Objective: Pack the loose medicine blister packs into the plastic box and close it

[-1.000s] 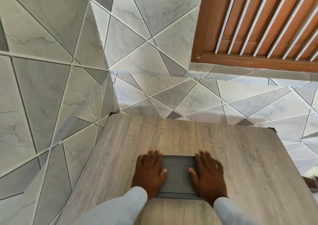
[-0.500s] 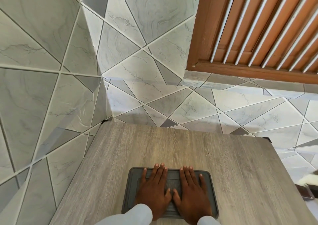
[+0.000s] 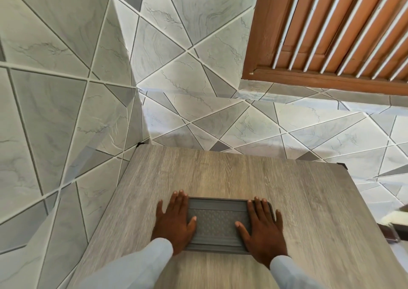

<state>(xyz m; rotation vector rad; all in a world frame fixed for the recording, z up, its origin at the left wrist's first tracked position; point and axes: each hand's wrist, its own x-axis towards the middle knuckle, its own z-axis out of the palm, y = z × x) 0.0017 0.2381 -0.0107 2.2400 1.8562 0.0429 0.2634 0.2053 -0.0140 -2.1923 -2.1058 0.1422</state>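
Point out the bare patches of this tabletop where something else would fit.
The wooden table is bare between the plastic box and the tiled wall, and widest to the right, from the right hand to the table's edge. A narrower strip lies beside the left hand. The near middle is crowded: both hands lie flat on the box ends.

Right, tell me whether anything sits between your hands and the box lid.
Nothing visible does. The left hand and right hand lie flat on the ends of the grey box, fingers straight, on the wooden table. No blister packs show outside.
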